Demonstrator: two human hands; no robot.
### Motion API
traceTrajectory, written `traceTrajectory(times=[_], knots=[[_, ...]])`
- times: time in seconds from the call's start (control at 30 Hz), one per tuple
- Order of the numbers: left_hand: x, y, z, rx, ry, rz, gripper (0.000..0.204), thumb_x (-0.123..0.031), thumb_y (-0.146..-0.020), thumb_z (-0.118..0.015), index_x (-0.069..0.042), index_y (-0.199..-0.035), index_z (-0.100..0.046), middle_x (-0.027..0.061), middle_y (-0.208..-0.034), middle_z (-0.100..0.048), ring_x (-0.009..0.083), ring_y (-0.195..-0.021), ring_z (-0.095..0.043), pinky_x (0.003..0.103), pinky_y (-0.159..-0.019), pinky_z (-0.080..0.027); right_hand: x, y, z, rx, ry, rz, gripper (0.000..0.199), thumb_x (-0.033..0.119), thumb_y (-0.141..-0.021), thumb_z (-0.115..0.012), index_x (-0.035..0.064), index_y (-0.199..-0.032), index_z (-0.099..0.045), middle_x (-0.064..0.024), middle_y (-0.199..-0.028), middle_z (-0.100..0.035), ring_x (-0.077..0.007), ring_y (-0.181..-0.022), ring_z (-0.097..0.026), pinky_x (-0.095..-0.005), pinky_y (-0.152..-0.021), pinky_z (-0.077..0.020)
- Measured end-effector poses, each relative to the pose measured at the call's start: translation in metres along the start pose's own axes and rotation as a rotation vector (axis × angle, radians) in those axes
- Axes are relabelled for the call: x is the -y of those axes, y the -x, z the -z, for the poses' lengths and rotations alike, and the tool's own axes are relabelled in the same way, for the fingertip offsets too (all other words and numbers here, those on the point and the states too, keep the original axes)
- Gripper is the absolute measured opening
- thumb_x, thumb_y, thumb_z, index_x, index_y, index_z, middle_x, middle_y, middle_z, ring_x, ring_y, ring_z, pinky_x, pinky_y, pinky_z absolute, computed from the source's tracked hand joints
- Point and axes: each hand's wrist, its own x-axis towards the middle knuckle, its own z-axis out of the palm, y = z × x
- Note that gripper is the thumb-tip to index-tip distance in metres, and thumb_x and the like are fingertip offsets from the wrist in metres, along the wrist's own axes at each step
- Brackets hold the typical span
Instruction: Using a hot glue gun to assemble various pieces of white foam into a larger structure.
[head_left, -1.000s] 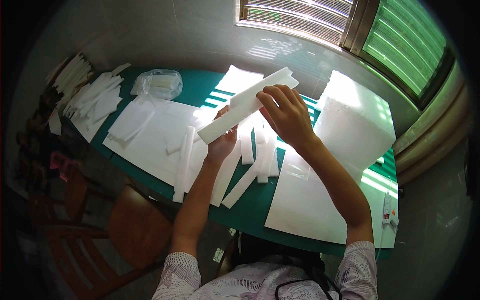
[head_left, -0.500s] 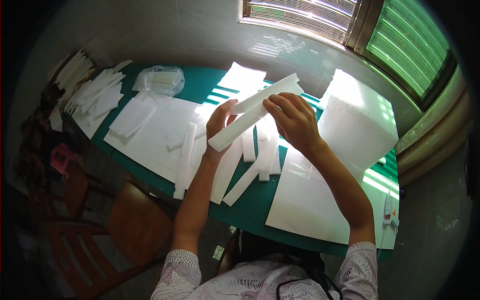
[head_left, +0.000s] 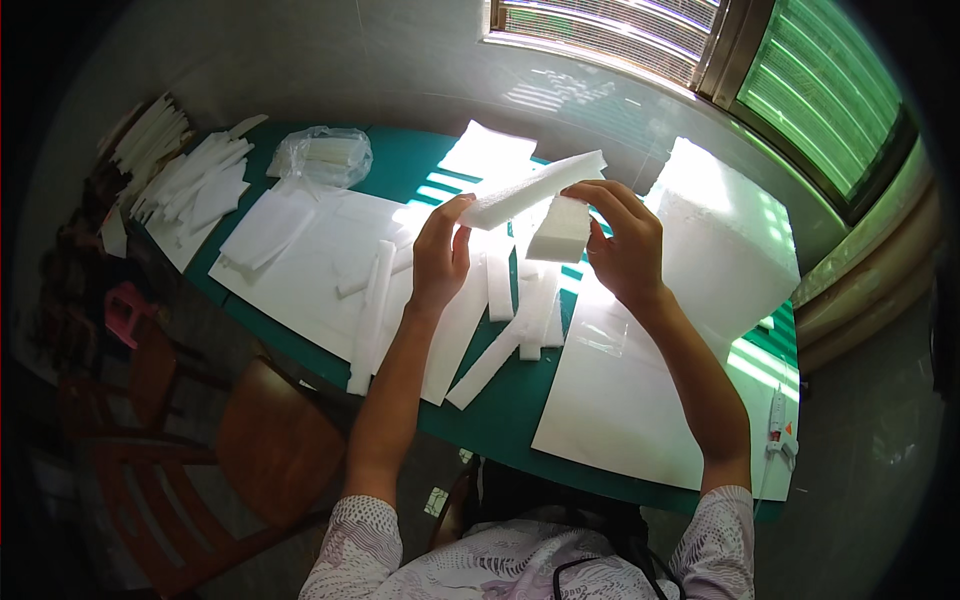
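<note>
Above the table, my left hand (head_left: 440,252) pinches the near left end of a long white foam strip (head_left: 535,190), which slants up to the right. A second white foam strip (head_left: 562,232) hangs from the fingers of my right hand (head_left: 625,240), its end turned toward me, so it looks short. The two strips lie close to one another; whether they touch I cannot tell. Below them, several loose foam strips (head_left: 492,362) are scattered on the green table (head_left: 500,435). Another long strip (head_left: 372,320) lies beside my left forearm.
A big white foam block (head_left: 715,240) stands at the right, behind a white sheet (head_left: 620,400). A glue gun (head_left: 778,430) with a cord lies at the right edge. Foam pieces (head_left: 200,180) and a clear plastic bag (head_left: 325,158) sit far left. Wooden chairs (head_left: 275,445) stand left of the table.
The strip in my right hand has swung away from my left hand, its end now facing me. My right hand has shifted right; my left still holds the other strip.
</note>
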Motion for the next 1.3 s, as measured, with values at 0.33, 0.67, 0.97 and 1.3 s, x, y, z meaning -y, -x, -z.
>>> traceTrajectory(times=[0.33, 0.67, 0.97, 1.3], knots=[[-0.005, 0.003, -0.003, -0.001, 0.008, 0.065, 0.042, 0.006, -0.086, -0.062, -0.008, -0.122, -0.048, 0.0168, -0.118, -0.063, 0.0339, -0.109, -0.063, 0.041, -0.094, -0.054, -0.030, -0.016, 0.055, -0.224, -0.325, -0.597, 0.035, 0.024, -0.087, -0.074, 0.0010, -0.112, -0.065, -0.0100, -0.094, -0.071, -0.0171, -0.085, -0.068, -0.0308, -0.081, -0.0523], [0.018, 0.005, 0.006, -0.195, 0.029, 0.293, 0.022, -0.009, -0.095, -0.059, -0.002, -0.115, -0.052, 0.0191, -0.106, -0.065, 0.0336, -0.096, -0.066, 0.039, -0.080, -0.054, -0.046, -0.031, 0.108, -0.576, -0.450, -0.663, 0.030, 0.022, -0.091, -0.069, 0.0012, -0.113, -0.064, -0.0066, -0.102, -0.068, -0.0140, -0.094, -0.063, -0.0296, -0.078, -0.0518], [0.023, 0.006, 0.007, -0.270, 0.088, 0.414, 0.027, -0.014, -0.095, -0.060, -0.001, -0.116, -0.049, 0.0202, -0.103, -0.064, 0.0314, -0.098, -0.066, 0.040, -0.090, -0.051, -0.042, -0.027, 0.124, -0.437, -0.412, -0.629, 0.036, 0.023, -0.089, -0.071, 0.0020, -0.117, -0.062, -0.0064, -0.104, -0.068, -0.0148, -0.098, -0.064, -0.0320, -0.082, -0.0539], [0.017, -0.011, 0.029, -0.561, 0.278, 0.558, 0.042, -0.018, -0.096, -0.060, 0.005, -0.126, -0.040, 0.0208, -0.119, -0.055, 0.0259, -0.108, -0.059, 0.035, -0.094, -0.049, -0.027, -0.018, 0.094, -0.061, -0.173, -0.295, 0.036, -0.005, -0.082, -0.067, 0.0119, -0.113, -0.070, -0.0081, -0.116, -0.063, -0.0209, -0.105, -0.064, -0.0345, -0.089, -0.0580]])
